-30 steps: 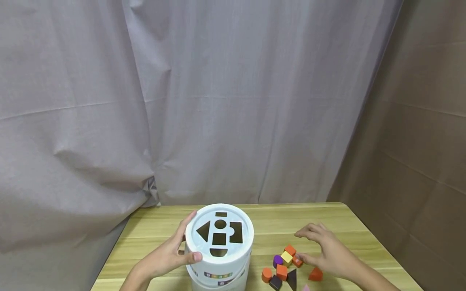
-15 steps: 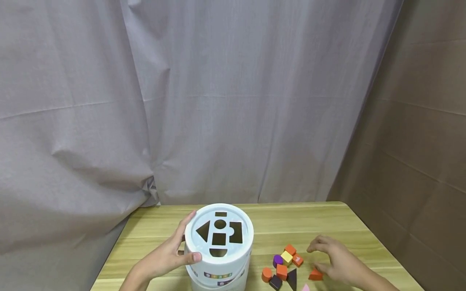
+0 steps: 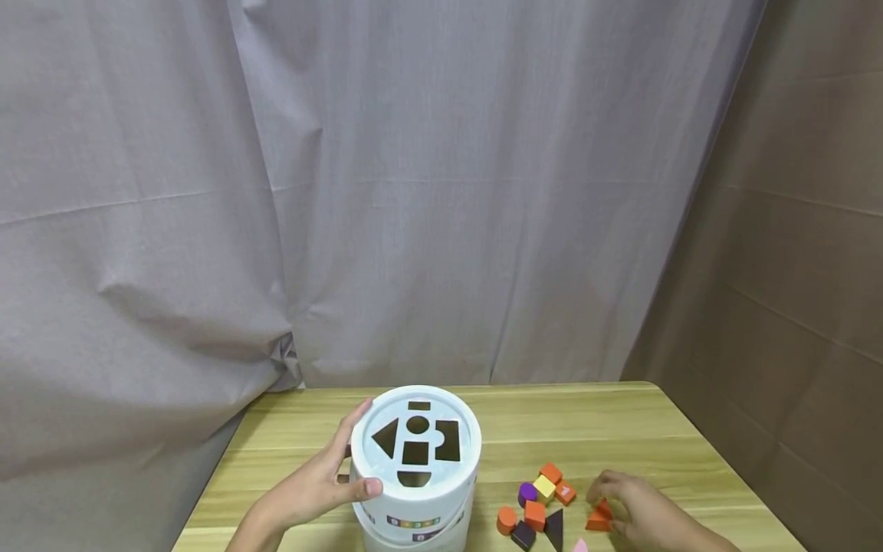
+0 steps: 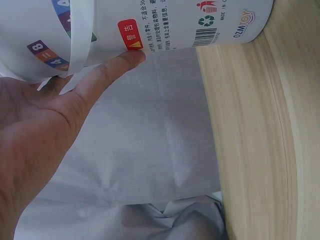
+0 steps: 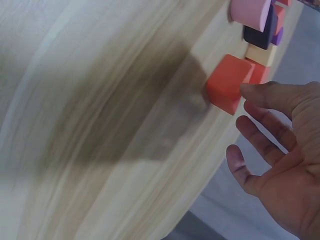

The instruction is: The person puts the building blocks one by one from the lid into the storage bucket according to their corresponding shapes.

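Note:
A white shape-sorter bucket (image 3: 414, 529) stands on the table, its lid (image 3: 375, 460) cut with several shaped holes. My left hand (image 3: 313, 483) holds it at the left side, with the thumb at the front of the rim and the fingers round the back. In the left wrist view a finger lies along the bucket's printed wall (image 4: 175, 25). My right hand (image 3: 638, 510) is low over an orange triangular block (image 3: 599, 521), thumb and fingers on either side. In the right wrist view the thumb tip overlaps the orange block (image 5: 227, 82); the index finger is mostly hidden, and contact is uncertain.
Left of the right hand lie an orange cylinder (image 3: 507, 521), a black block (image 3: 523, 536), a black triangle (image 3: 555, 529), a purple block (image 3: 527, 493), a yellow block (image 3: 544, 488) and several orange blocks. A pink block (image 3: 580, 546) is near the lower frame edge. Grey curtain (image 3: 414, 230) hangs behind.
My right hand has come down and to the right, away from the block cluster, to the orange triangular block. The left hand and bucket stay in place.

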Motion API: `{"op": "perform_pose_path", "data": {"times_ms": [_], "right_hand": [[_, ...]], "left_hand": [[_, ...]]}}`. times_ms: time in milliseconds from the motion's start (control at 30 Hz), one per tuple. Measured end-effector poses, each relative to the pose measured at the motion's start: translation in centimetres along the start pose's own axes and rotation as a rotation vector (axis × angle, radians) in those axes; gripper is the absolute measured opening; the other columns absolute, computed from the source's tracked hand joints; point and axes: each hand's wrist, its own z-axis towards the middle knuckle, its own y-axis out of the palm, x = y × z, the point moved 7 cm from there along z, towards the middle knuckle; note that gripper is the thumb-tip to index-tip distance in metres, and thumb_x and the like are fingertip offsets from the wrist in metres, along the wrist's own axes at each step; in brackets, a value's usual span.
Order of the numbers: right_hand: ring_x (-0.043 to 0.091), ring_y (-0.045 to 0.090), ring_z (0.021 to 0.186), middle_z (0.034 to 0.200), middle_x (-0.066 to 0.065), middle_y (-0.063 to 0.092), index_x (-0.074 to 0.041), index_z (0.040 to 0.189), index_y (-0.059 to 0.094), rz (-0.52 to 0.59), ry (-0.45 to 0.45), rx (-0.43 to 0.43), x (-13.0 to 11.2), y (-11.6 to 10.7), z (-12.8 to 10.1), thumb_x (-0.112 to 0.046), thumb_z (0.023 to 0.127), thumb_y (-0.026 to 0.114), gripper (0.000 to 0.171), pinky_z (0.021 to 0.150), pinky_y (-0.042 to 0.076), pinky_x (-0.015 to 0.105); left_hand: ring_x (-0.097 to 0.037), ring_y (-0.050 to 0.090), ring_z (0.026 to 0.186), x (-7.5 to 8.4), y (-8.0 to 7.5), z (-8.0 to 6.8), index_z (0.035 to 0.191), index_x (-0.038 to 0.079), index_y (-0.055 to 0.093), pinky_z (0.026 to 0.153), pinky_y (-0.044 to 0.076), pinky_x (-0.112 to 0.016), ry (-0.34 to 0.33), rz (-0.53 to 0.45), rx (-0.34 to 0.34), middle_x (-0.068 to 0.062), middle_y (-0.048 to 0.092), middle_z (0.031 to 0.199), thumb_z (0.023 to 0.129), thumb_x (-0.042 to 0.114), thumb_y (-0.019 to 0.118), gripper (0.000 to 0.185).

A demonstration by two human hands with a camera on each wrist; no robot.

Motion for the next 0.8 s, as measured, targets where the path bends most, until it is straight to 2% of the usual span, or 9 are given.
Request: {"op": "perform_pose_path", "data": {"times_ms": [133, 233, 333, 467, 567, 667, 800], "right_hand": [[0.002, 0.063, 0.094, 0.106, -0.001, 0.071, -0.011, 0.105, 0.079, -0.014, -0.15, 0.04, -0.3, 0.7, 0.1, 0.018, 0.067, 0.079, 0.048, 0.075, 0.059, 0.029], [0.004, 0.064, 0.092, 0.102, -0.002, 0.071, -0.012, 0.102, 0.08, -0.074, -0.222, 0.075, -0.6, 0.9, 0.1, 0.019, 0.064, 0.078, 0.049, 0.072, 0.059, 0.029], [0.004, 0.063, 0.091, 0.102, -0.004, 0.072, -0.013, 0.102, 0.081, -0.071, -0.182, 0.052, -0.3, 1.1, 0.3, 0.018, 0.068, 0.079, 0.046, 0.073, 0.058, 0.029], [0.001, 0.059, 0.09, 0.105, -0.007, 0.071, -0.012, 0.112, 0.081, -0.019, -0.001, -0.022, 0.4, 1.1, 0.6, 0.005, 0.087, 0.085, 0.03, 0.073, 0.056, 0.028], [-0.002, 0.057, 0.088, 0.108, -0.006, 0.069, -0.008, 0.123, 0.078, 0.014, 0.109, -0.048, 0.8, 1.1, 0.7, -0.011, 0.093, 0.088, 0.032, 0.07, 0.055, 0.026], [-0.002, 0.059, 0.088, 0.112, -0.003, 0.067, -0.006, 0.126, 0.076, 0.015, 0.128, -0.036, 0.7, 1.0, 0.8, -0.014, 0.094, 0.088, 0.035, 0.07, 0.056, 0.027], [-0.002, 0.058, 0.085, 0.111, -0.001, 0.066, -0.008, 0.114, 0.077, 0.041, 0.081, -0.027, 0.5, 1.1, 0.9, -0.007, 0.092, 0.087, 0.024, 0.067, 0.056, 0.025]], "left_hand": [[-0.044, 0.05, 0.145, 0.0, 0.0, 0.0, 0.179, 0.032, 0.0, 0.1, 0.062, -0.037, 0.002, 0.01, 0.001, -0.032, 0.022, 0.178, 0.101, 0.037, 0.084, 0.114], [-0.045, 0.05, 0.145, -0.1, 0.1, 0.0, 0.179, 0.033, 0.0, 0.101, 0.062, -0.04, 0.002, 0.02, 0.002, -0.032, 0.022, 0.178, 0.101, 0.038, 0.084, 0.114], [-0.045, 0.049, 0.147, -0.1, 0.1, -0.1, 0.179, 0.034, 0.0, 0.102, 0.062, -0.043, -0.005, 0.021, 0.002, -0.032, 0.022, 0.178, 0.101, 0.041, 0.083, 0.115], [-0.048, 0.048, 0.149, -0.2, 0.2, -0.1, 0.179, 0.033, 0.0, 0.102, 0.062, -0.042, -0.003, 0.017, 0.0, -0.033, 0.022, 0.178, 0.101, 0.042, 0.083, 0.114], [-0.049, 0.047, 0.149, -0.1, 0.1, 0.0, 0.179, 0.033, 0.0, 0.102, 0.062, -0.04, 0.004, 0.011, -0.005, -0.032, 0.022, 0.178, 0.102, 0.04, 0.082, 0.113], [-0.049, 0.047, 0.149, -0.2, 0.1, 0.0, 0.179, 0.033, 0.0, 0.101, 0.062, -0.039, 0.008, 0.005, -0.008, -0.033, 0.023, 0.177, 0.102, 0.039, 0.082, 0.113], [-0.048, 0.048, 0.147, -0.2, 0.0, -0.1, 0.178, 0.034, 0.0, 0.1, 0.063, -0.039, 0.007, 0.004, -0.008, -0.033, 0.025, 0.176, 0.102, 0.038, 0.082, 0.113]]}}
